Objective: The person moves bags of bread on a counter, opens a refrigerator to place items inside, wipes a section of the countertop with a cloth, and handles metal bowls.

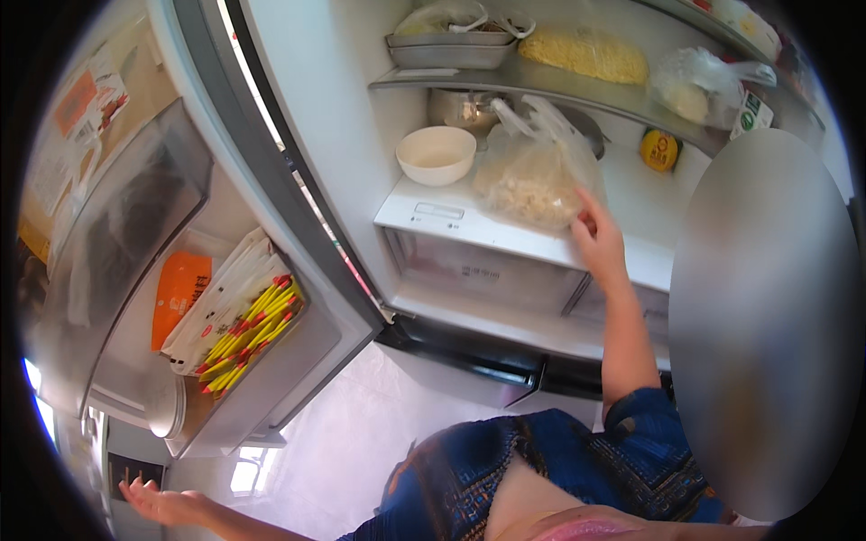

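Observation:
A clear plastic bag (534, 178) of pale, lumpy food rests on the fridge's lower shelf, its handles sticking up. At the bag's right edge is my right hand (597, 236), fingers curled and pinching the plastic. A cream bowl (437, 155) stands just left of the bag. Behind them a metal pot (458, 108) is partly hidden. Far off at the lower left, my left hand (162, 503) is held out below the fridge door, fingers apart and holding nothing.
The open fridge door (336, 311) at left carries bins with yellow-and-red sticks (253, 334) and an orange packet (180, 293). The upper shelf (577, 87) holds metal trays (451, 52), yellow noodle-like food (585, 58) and a bag (695, 90). A blurred patch covers the right side.

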